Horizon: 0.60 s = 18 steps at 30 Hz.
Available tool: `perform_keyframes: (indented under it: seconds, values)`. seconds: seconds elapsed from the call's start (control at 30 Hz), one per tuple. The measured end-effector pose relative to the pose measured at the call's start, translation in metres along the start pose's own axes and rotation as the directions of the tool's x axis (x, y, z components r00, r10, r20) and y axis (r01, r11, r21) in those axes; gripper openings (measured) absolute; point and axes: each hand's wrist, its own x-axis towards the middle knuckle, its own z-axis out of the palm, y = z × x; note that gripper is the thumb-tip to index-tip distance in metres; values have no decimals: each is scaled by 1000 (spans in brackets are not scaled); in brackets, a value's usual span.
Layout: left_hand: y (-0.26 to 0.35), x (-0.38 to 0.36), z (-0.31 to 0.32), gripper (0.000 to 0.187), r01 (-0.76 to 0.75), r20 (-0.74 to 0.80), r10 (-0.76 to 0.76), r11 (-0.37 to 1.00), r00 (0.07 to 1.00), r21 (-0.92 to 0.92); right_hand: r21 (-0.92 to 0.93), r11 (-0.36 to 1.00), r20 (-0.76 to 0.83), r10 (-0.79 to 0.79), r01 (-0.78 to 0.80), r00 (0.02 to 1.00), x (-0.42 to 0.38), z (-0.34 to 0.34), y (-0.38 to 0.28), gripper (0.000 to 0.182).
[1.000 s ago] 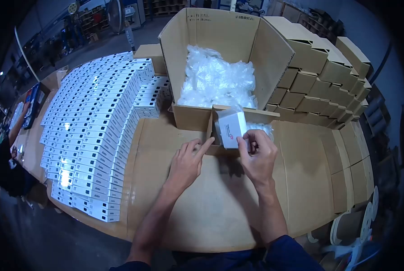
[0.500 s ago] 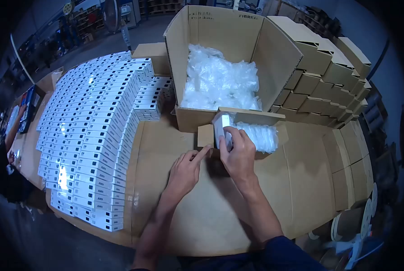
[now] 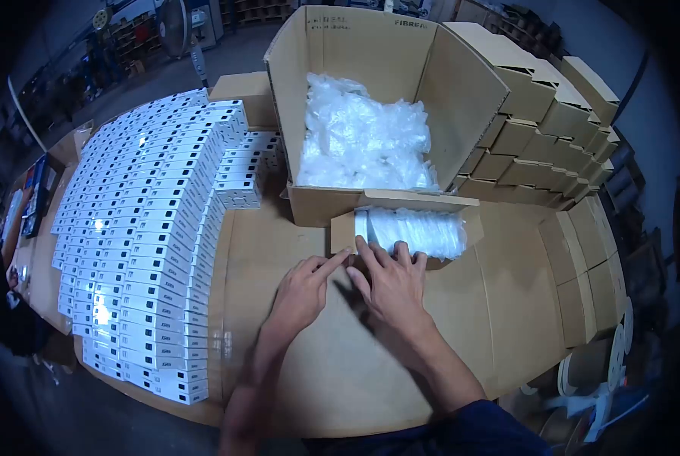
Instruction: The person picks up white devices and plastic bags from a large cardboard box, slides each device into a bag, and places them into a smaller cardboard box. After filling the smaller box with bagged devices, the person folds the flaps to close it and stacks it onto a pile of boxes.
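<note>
A small cardboard carton (image 3: 423, 201) with raised flaps stands before me on the table. Clear plastic-wrapped packets (image 3: 423, 232) fill most of it, and a white box (image 3: 361, 226) sits upright at its left end. My right hand (image 3: 393, 285) is open with fingers spread, its fingertips at the carton's front edge and over the packets. Beside it, my left hand (image 3: 300, 292) has the index finger stretched to the carton's left flap (image 3: 342, 232); the other fingers are loosely bent, holding nothing.
Stacks of white boxes (image 3: 135, 228) cover the left side. Behind the carton stands a large cardboard box (image 3: 461, 99) of clear plastic bags (image 3: 363, 137). Folded brown cartons (image 3: 522, 137) are piled at the right. Another person's arm (image 3: 15, 224) shows at far left.
My right hand has let go of the white box, now lower inside the carton, and drawn back with fingers spread. My left hand stays by the left flap. The view has shifted slightly.
</note>
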Motion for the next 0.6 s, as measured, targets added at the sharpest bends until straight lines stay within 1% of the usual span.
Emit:
perform_keyframes:
  seconds: [0.07,0.1,0.2,0.3,0.33,0.37,0.4,0.43,0.47,0.5,0.53,0.6]
  values:
    - [0,2,-1,63,-17,8,17,998,1000,58,-91,993,-5,-77,76,997,-3,-7,4,68]
    - [0,2,-2,62,-22,9,21,996,1000,88,-106,990,52,-88,93,995,-3,-5,7,79]
    - [2,3,-5,61,-48,9,47,989,999,143,-118,986,100,-107,119,989,-1,-9,7,85]
    - [4,1,-11,63,-74,-17,78,983,997,166,-138,980,47,-140,146,989,-4,-7,4,92]
    - [2,0,-14,65,-92,-42,100,982,994,165,-85,988,54,-127,132,990,-3,-14,2,90]
    - [1,0,-22,69,-111,-20,117,979,993,172,-48,997,-53,-66,64,996,-2,-24,-8,79]
    - [-3,0,-30,69,-87,-50,96,982,994,167,-3,1000,-156,-1,1,988,0,-31,-17,70]
    - [-7,-2,-37,70,-59,-76,72,986,994,158,166,985,-228,0,39,974,2,-32,-24,63]
    - [-12,-4,-44,71,-33,-99,48,989,994,146,329,941,-292,18,82,956,2,-32,-31,58]
    - [-17,-4,-53,69,38,-87,-24,985,996,166,480,868,-348,52,130,936,4,-31,-38,54]
    - [-29,-3,-58,68,68,-161,-39,981,986,180,541,783,-453,-35,306,891,13,-23,-49,47]
    - [-57,2,-62,65,125,-308,-58,972,950,200,718,608,-357,-96,339,929,28,0,-72,47]
